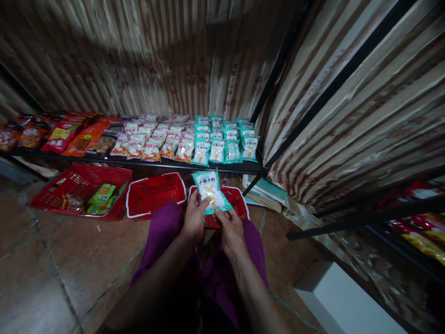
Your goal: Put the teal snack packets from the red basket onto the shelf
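Note:
A teal and white snack bag (209, 188) is held up in front of my knees. My left hand (194, 215) grips its left side, thumb across the front. At its lower right edge, the fingers of my right hand (230, 225) close on the bag as well. Right below it stands a red basket (239, 202), partly covered by the bag and my hands. Matching teal bags (217, 150) sit in rows at the right end of the low black shelf (167, 162), beside rows of white and orange snack bags (151, 150).
Left of my knees stand an empty-looking red basket (130, 197) and a larger one (118, 211) holding green packets (102, 194). Red and orange packs (62, 135) fill the shelf's left part. Dark posts (333, 93), flattened cardboard (264, 190) and a white box (347, 297) are at right.

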Demonstrator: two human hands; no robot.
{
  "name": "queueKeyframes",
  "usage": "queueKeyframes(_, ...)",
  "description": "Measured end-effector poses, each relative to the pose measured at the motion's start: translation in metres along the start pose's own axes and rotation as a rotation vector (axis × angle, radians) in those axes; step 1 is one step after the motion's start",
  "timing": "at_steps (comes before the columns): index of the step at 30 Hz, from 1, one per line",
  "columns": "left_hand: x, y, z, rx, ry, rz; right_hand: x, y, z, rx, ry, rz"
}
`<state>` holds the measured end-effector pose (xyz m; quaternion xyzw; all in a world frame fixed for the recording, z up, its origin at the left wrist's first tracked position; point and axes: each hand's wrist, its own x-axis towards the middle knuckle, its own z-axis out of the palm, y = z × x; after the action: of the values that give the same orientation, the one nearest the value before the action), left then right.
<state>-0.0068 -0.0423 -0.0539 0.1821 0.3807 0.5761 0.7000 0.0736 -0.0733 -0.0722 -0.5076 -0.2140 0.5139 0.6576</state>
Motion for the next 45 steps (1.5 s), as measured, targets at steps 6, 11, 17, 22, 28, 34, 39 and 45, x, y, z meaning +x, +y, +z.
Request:
queueKeyframes(6,0.000,0.003,-0.001,-0.033,-0.044,0.021,-0.004,-0.001,-0.001,-0.027,0.021,-0.069)
queueKeyframes(11,-0.001,0.002,-0.002,-0.029,-0.065,0.018,-0.004,-0.004,-0.003,-0.076,0.054,-0.118)
queueKeyframes(17,-0.005,0.001,-0.002,0.003,-0.085,0.041,-0.001,0.000,-0.009,-0.041,0.094,-0.120)
queueKeyframes(22,-0.004,0.004,-0.004,0.002,-0.131,0.034,-0.001,0.003,-0.013,-0.101,0.070,-0.171)
queueKeyframes(28,0.012,0.025,-0.002,0.036,-0.152,0.068,0.000,0.004,-0.018,-0.070,0.046,-0.149)
queueKeyframes(34,0.043,0.055,0.001,0.222,-0.154,0.042,0.003,0.009,-0.028,-0.061,0.043,-0.124)
queueKeyframes(39,0.058,0.081,0.002,0.397,-0.360,-0.054,0.007,0.011,-0.034,-0.072,0.023,-0.133)
queueKeyframes(45,0.060,0.092,0.009,0.611,-0.428,-0.044,0.005,0.010,-0.032,-0.054,0.002,-0.113)
